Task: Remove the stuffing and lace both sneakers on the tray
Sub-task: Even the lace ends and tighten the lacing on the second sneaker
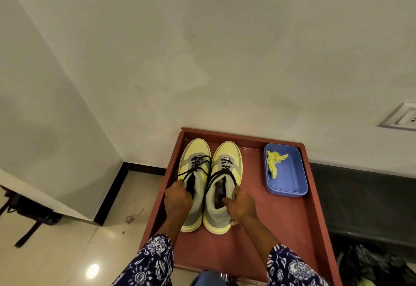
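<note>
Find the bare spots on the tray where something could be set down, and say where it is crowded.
Free: tray floor between right sneaker and blue tub, and nearer than the tub. Crowded: the left side, both sneakers and hands.

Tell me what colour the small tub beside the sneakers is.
Blue; the tub shows in the head view.

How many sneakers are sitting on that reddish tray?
2. The left yellow-and-grey sneaker stands beside the right yellow-and-grey sneaker on the reddish-brown tray, toes toward the wall. The left hand and right hand each hold one.
</note>
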A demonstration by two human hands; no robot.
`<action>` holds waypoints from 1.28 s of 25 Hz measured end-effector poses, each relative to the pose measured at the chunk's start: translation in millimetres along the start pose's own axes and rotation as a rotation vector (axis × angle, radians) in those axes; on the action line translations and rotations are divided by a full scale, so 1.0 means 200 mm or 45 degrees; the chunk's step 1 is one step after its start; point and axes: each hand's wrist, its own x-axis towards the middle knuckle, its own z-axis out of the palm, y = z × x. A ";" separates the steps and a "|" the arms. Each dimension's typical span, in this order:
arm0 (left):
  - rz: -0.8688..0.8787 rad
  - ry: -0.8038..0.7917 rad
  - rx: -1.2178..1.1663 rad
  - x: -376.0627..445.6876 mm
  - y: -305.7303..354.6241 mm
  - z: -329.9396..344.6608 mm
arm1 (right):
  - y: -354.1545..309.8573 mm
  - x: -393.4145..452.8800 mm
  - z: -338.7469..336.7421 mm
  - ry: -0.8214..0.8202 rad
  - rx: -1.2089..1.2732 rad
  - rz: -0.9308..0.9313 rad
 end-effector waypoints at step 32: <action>-0.093 -0.131 -0.619 -0.59 0.97 0.38 | 0.46 -0.15 -1.24 0.319 -0.094 -0.005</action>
